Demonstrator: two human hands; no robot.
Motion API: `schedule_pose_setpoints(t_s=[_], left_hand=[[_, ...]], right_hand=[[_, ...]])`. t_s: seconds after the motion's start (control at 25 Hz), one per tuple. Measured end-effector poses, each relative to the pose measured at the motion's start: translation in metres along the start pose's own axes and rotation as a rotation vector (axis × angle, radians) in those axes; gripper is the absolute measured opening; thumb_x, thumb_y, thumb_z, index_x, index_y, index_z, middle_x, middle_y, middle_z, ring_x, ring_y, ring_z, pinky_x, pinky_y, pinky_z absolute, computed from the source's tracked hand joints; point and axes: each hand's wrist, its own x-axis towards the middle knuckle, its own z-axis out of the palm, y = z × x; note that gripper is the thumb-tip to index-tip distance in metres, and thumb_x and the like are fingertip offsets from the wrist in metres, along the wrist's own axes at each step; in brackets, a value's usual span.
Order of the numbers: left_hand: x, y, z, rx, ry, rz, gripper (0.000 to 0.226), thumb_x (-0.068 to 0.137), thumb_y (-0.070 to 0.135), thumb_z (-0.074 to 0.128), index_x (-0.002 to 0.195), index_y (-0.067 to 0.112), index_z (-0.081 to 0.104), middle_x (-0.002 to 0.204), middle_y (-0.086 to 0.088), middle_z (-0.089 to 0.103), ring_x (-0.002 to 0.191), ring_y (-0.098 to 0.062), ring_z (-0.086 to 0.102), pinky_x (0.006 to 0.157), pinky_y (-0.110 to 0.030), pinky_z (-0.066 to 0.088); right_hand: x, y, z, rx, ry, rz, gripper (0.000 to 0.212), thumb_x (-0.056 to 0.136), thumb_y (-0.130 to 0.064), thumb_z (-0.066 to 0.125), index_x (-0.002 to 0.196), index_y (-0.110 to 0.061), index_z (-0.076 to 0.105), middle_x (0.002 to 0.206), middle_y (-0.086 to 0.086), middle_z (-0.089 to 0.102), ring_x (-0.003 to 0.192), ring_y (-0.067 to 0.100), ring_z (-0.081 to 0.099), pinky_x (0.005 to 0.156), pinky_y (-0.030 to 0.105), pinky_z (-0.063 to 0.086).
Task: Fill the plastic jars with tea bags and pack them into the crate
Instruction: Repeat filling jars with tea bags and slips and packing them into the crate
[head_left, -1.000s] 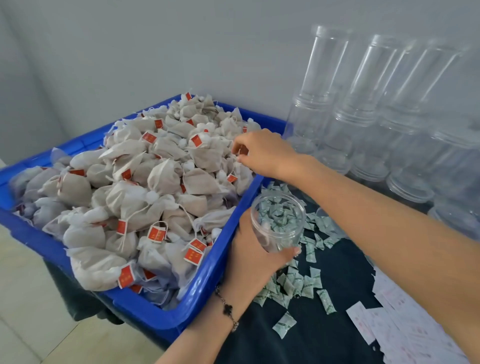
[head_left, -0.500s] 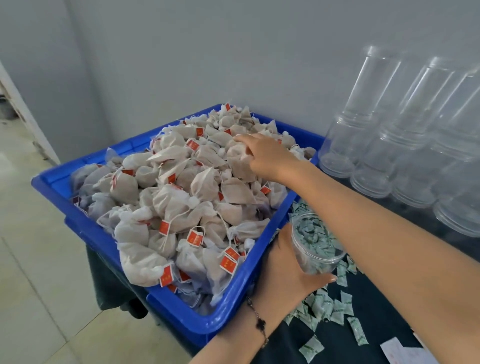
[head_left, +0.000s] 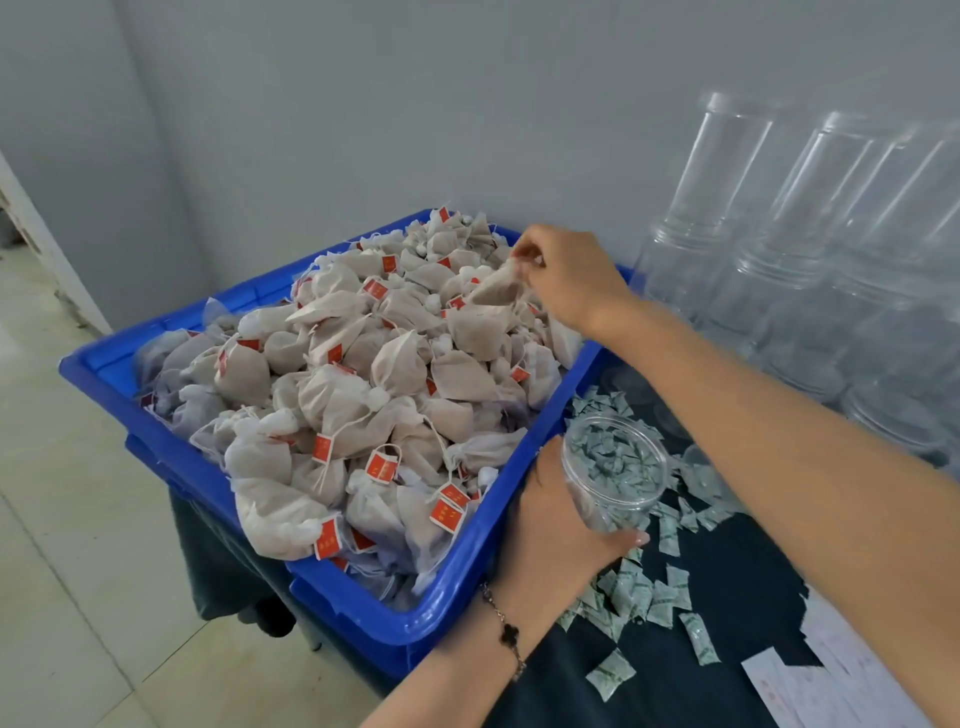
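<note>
A blue crate (head_left: 470, 582) is heaped with beige mesh tea bags (head_left: 363, 395) bearing red tags. My right hand (head_left: 569, 278) is over the crate's far right corner and pinches one tea bag (head_left: 496, 286), lifted a little off the heap. My left hand (head_left: 558, 525) grips a clear plastic jar (head_left: 615, 478) held upright just right of the crate's near right rim. The jar looks empty, with small packets showing through its clear wall.
Stacks of empty clear jars (head_left: 769, 249) stand along the grey wall at the right. Small green-and-white packets (head_left: 649, 597) lie scattered on the dark tablecloth (head_left: 675, 691). White paper slips (head_left: 831, 680) lie at the bottom right. Tiled floor (head_left: 62, 519) lies to the left.
My right hand has closed on a tea bag and raised it off the heap. My left hand keeps the jar beside the crate. The view has shifted a little.
</note>
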Motion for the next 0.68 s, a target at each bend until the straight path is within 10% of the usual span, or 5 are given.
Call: schedule_pose_setpoints(t_s=[0.16, 0.4, 0.68], left_hand=[[-0.002, 0.003, 0.004, -0.032, 0.021, -0.025, 0.097, 0.054, 0.04, 0.089, 0.134, 0.028, 0.036, 0.124, 0.018, 0.05, 0.116, 0.0, 0.049, 0.095, -0.012, 0.039], [-0.001, 0.015, 0.0, -0.075, -0.018, -0.073, 0.088, 0.058, 0.041, 0.088, 0.128, 0.03, 0.037, 0.119, 0.011, 0.055, 0.1, 0.0, 0.057, 0.087, -0.019, 0.049], [-0.002, 0.008, -0.004, -0.043, -0.033, -0.048, 0.102, 0.058, 0.038, 0.089, 0.14, 0.014, 0.033, 0.102, 0.01, 0.061, 0.098, 0.011, 0.056, 0.082, -0.005, 0.043]], right_hand=[[-0.033, -0.007, -0.061, 0.152, -0.009, 0.028, 0.009, 0.089, -0.014, 0.057, 0.081, -0.016, 0.061, 0.074, -0.003, 0.065, 0.058, 0.006, 0.064, 0.06, 0.022, 0.055], [-0.082, -0.009, -0.067, -0.285, -0.774, 0.053, 0.008, 0.089, -0.027, 0.062, 0.089, -0.019, 0.064, 0.079, -0.004, 0.067, 0.061, 0.006, 0.066, 0.054, 0.021, 0.053], [-0.014, -0.014, 0.013, -0.211, -0.257, -0.12, 0.036, 0.092, -0.004, 0.048, 0.125, -0.016, 0.055, 0.117, 0.003, 0.06, 0.104, 0.018, 0.057, 0.08, 0.027, 0.045]])
